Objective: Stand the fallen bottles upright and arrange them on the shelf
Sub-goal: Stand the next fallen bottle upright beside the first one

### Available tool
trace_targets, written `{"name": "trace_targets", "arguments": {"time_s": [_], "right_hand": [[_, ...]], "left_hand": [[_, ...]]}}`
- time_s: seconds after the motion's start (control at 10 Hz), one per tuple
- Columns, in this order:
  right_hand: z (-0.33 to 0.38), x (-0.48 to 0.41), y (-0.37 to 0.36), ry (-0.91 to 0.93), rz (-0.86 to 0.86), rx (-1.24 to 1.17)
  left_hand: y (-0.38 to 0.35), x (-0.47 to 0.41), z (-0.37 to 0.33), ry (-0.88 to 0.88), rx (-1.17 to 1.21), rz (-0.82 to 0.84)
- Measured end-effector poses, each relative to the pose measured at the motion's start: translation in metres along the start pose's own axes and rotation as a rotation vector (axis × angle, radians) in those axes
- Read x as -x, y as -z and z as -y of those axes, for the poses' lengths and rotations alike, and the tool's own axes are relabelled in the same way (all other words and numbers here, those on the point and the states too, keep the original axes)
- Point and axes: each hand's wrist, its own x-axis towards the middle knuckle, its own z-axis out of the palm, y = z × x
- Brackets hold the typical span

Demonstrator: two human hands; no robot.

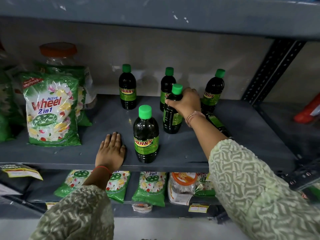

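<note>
Dark bottles with green caps and "Sunny" labels stand on the grey shelf. One upright bottle is at the front, another at the back left, one at the back middle and one at the back right. My right hand is shut on the shoulder of an upright bottle mid-shelf. A fallen bottle lies on its side behind my right forearm, partly hidden. My left hand rests flat on the shelf's front edge, fingers apart, holding nothing.
Green "Wheel" detergent packs and a clear jar with an orange lid fill the shelf's left side. A perforated metal upright bounds the right. More detergent packs and a jar lie on the shelf below.
</note>
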Motion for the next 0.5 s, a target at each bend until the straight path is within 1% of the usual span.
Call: {"name": "trace_targets", "arguments": {"time_s": [0.1, 0.2, 0.3, 0.4, 0.5], "right_hand": [[0.005, -0.005, 0.01, -0.031, 0.161, -0.075], [0.006, -0.006, 0.012, -0.046, 0.184, -0.012], [0.006, -0.003, 0.012, -0.016, 0.138, 0.017], [0.008, -0.006, 0.022, -0.042, 0.224, -0.05], [0.007, -0.011, 0.03, -0.049, 0.362, -0.055]], "left_hand": [[0.001, 0.001, -0.001, 0.001, 0.006, 0.002], [0.002, 0.002, -0.001, 0.002, 0.008, 0.006], [0.002, 0.002, -0.001, 0.002, 0.007, 0.006], [0.001, 0.001, 0.0, -0.002, 0.009, 0.003], [0.001, 0.002, 0.0, -0.005, 0.012, 0.008]]}}
